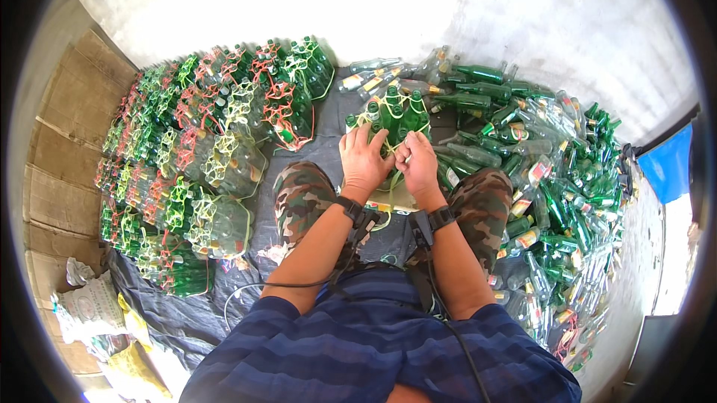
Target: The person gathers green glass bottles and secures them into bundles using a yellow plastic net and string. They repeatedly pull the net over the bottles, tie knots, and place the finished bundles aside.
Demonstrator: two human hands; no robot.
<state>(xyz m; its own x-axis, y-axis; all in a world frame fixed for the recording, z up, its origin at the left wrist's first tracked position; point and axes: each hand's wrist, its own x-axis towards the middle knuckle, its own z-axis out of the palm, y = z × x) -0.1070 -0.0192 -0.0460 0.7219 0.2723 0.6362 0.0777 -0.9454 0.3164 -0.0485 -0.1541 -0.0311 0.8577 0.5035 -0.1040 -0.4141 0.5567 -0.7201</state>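
Observation:
A bundle of green glass bottles [414,111] stands upright between my knees, with yellow-green plastic strapping [393,148] looped around the necks. My left hand [363,159] lies on the near left of the bundle, fingers spread over the bottles and strapping; what its thumb touches is hard to see. My right hand [415,159] is closed on a piece of the strapping at the near right side. A loose tail of strapping hangs down below my hands, over a pale surface [386,200] under the bundle.
Many tied bottle bundles [229,162] stand in rows to the left, bound with red and yellow-green strapping. Loose bottles [526,148] lie piled on the right. A dark sheet [297,176] covers the floor. Cardboard [73,128] lines the left edge; a white wall [386,5] rises beyond.

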